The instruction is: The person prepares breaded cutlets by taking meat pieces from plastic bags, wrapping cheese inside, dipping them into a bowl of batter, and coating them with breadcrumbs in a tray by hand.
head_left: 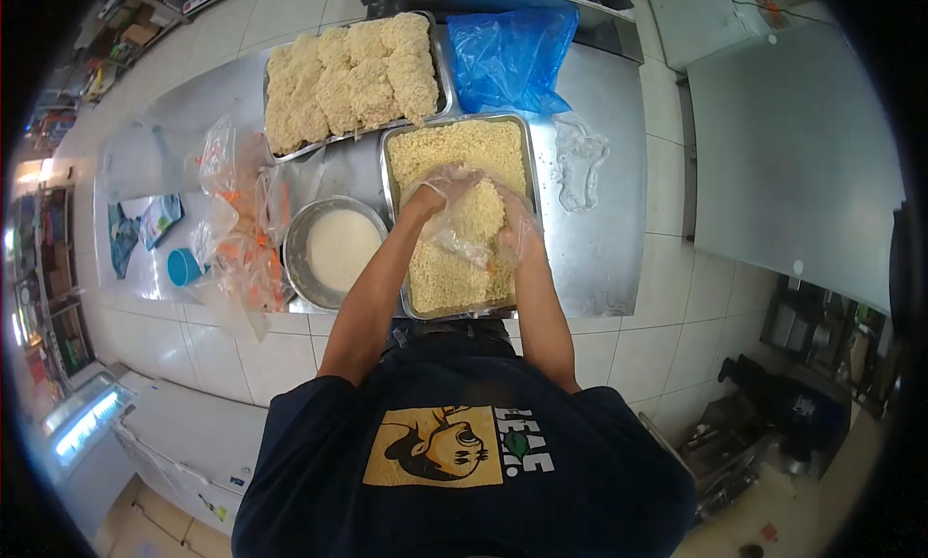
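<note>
A crumbly lump [482, 213], between the left hand [447, 188] and the right hand [522, 231], both in clear plastic gloves [452, 237], in the middle of a metal tray [531, 167] full of pale crumbs [464, 144]. Left hand bent over the lump's far left part, right hand curved in close on the right side. Cannot tell how far open either grip, or how tight any hold, with blurry plastic over both. Just left of the tray, a round metal bowl [293, 254] with white stuff [343, 249] inside. On the far side, a second tray [448, 85] of big crumb-covered pieces [353, 80], set at a slant. Right of that, a crumpled blue bag [512, 60]. Right of the crumbs, a bit of clear plastic [580, 162]. Past the bowl, see-through bags with orange parts [242, 239], then a small blue cup [182, 266]. All on a shiny metal bench [604, 258].
</note>
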The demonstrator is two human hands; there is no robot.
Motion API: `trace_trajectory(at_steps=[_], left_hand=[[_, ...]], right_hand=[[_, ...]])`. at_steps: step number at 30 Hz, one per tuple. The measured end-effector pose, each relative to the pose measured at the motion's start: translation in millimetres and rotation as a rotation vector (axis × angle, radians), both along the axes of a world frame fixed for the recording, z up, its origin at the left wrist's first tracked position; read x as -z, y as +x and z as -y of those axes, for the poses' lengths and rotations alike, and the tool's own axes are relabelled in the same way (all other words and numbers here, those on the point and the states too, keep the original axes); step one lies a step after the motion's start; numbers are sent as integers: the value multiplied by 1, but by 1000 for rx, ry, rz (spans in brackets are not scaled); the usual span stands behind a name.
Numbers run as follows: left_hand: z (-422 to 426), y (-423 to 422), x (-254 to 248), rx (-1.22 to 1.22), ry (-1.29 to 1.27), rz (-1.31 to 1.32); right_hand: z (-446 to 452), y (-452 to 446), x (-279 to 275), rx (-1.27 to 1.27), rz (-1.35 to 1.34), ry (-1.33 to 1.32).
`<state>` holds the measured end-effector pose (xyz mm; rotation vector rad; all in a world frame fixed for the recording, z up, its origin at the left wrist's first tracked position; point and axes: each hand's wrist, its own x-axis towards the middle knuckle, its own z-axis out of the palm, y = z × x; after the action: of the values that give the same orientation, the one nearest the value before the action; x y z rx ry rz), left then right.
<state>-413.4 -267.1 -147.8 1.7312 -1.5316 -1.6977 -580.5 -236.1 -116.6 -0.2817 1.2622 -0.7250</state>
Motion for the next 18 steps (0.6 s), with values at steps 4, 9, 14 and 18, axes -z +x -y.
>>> trace_trajectory(at_steps=[4,9,14,18], left_hand=[[-19,14,24,-128,-194,-223],[-16,28,-39,219,-307,156],[18,22,-29,286,-443,782],[35,18,46,529,-407,908]], right_hand=[[-17,-4,16,101,-58,30],[-19,-19,8,-631,-680,-737],[22,-11,9,-834,-1242,-748],[61,-1,14,-1022,-1158,-403]])
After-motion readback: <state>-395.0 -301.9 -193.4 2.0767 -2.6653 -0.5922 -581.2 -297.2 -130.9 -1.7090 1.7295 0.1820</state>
